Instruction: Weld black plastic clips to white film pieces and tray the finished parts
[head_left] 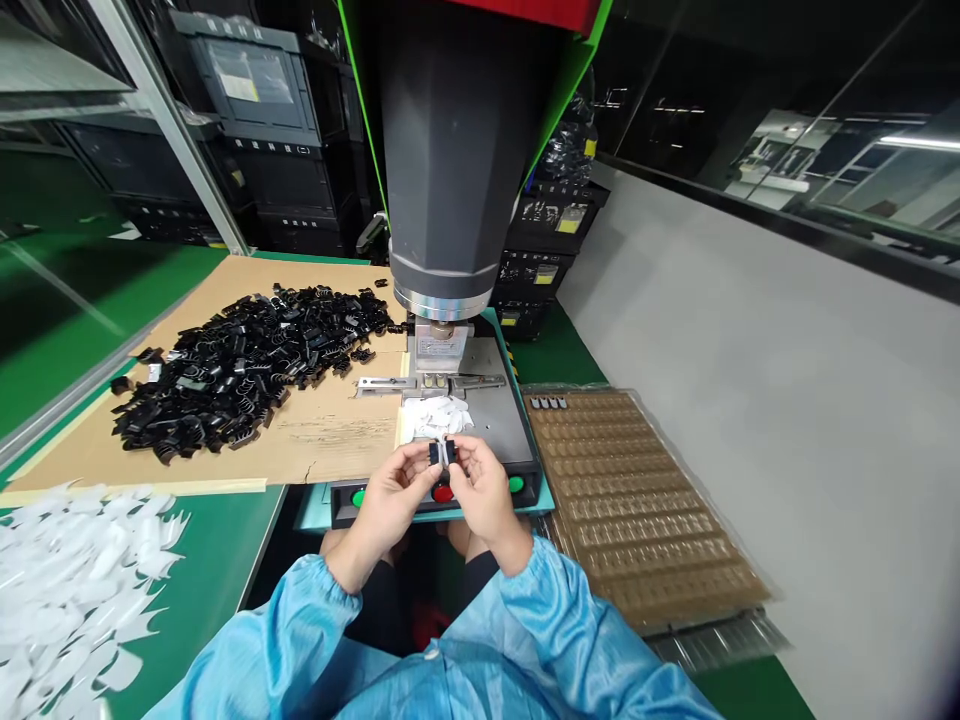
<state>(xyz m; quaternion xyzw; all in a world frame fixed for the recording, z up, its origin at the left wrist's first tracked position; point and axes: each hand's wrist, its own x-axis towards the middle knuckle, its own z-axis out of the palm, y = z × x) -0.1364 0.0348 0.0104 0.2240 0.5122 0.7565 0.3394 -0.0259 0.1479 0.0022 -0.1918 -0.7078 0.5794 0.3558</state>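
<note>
My left hand (391, 497) pinches a small black plastic part (434, 454) between thumb and fingers. Another black plastic part (451, 452) is gripped the same way by my right hand (481, 487). White shows on the facing sides of both parts, which meet or nearly meet; whether they are joined I cannot tell. Both hands hover over the front edge of the press base, above its red button (443, 493). Just beyond the fingertips lies a small heap of white pieces (437, 415) on the metal plate (491, 420).
The press head (450, 150) stands over a metal fixture (439, 382). Left of it, a large pile of black parts (255, 350) covers cardboard (337, 430). White plastic pieces (67, 590) lie at near left. On the right is a clear compartment tray (637, 500) with several parts in one corner.
</note>
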